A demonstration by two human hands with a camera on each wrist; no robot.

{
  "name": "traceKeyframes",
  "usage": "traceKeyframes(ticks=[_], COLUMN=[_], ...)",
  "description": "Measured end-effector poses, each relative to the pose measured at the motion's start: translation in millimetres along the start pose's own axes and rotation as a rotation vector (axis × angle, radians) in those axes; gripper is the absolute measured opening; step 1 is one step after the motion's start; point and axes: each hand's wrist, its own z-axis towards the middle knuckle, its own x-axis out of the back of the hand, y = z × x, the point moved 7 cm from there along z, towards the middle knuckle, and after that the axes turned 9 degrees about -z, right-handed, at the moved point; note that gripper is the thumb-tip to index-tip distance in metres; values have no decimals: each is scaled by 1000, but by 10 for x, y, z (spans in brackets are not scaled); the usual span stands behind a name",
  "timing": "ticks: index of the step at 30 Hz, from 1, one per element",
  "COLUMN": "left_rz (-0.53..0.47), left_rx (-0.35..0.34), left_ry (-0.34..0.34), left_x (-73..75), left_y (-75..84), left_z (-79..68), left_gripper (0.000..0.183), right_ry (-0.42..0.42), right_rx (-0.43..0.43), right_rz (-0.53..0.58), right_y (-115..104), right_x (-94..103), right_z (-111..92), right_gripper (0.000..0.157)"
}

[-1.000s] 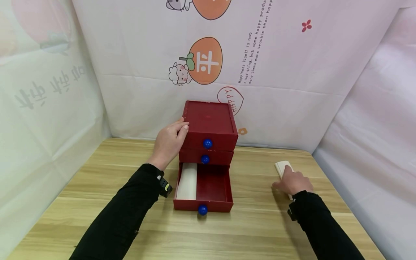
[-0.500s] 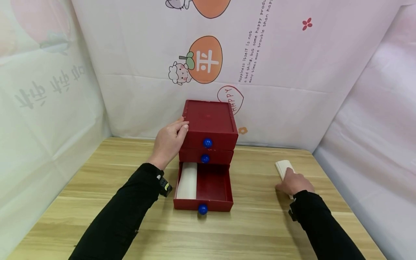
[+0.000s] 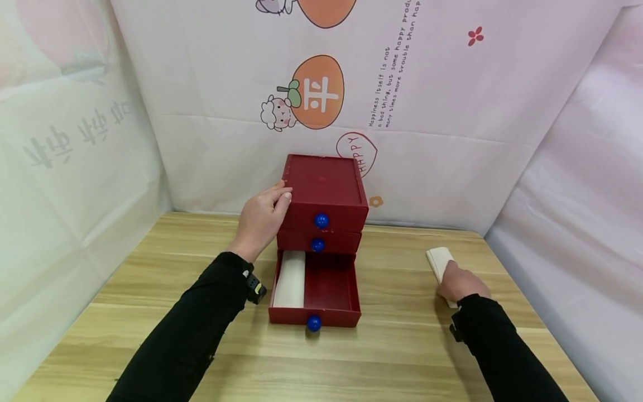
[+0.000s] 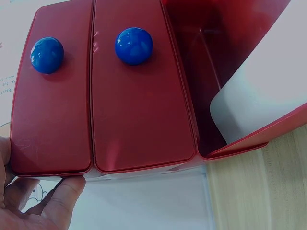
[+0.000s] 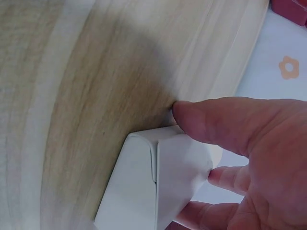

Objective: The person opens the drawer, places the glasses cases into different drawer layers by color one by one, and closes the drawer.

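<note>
A small red drawer cabinet [image 3: 321, 184] stands at the back of the table, its bottom drawer [image 3: 330, 285] pulled out. My left hand [image 3: 260, 220] grips the cabinet's upper left side; in the left wrist view its thumb [image 4: 64, 199] presses the side wall. Inside the drawer, along its left wall, lies a long white object [image 3: 289, 282] with a rounded end [image 4: 254, 96]. Over on the right, my right hand [image 3: 464, 283] holds a white glasses case [image 3: 439, 258] between thumb and fingers. The right wrist view shows the case's wedge-shaped end [image 5: 129, 187]; my palm hides part of it.
Blue round knobs sit on the drawer fronts, including the upper knob [image 3: 321, 220] and the bottom knob [image 3: 313, 323]. A printed white cloth [image 3: 216, 162] hangs behind and beside the wooden table [image 3: 392, 346].
My right hand has shifted slightly right and toward me, and its thumb and fingers have closed around the glasses case. The left hand and drawer cabinet stay put.
</note>
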Motion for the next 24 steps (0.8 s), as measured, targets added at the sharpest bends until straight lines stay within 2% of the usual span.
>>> traceKeyframes(ticks=[15,24], left_rz=[4,-6], left_rx=[4,-3], left_ry=[0,-5], left_x=[7,11], left_y=[12,25], left_z=[-5,-9], left_gripper=[46,47], right_ry=[23,23], right_rx=[-15,-47], right_rz=[-10,-16], right_y=[13,11], right_x=[12,18], right_z=[-6,-25], right_gripper=[55,59])
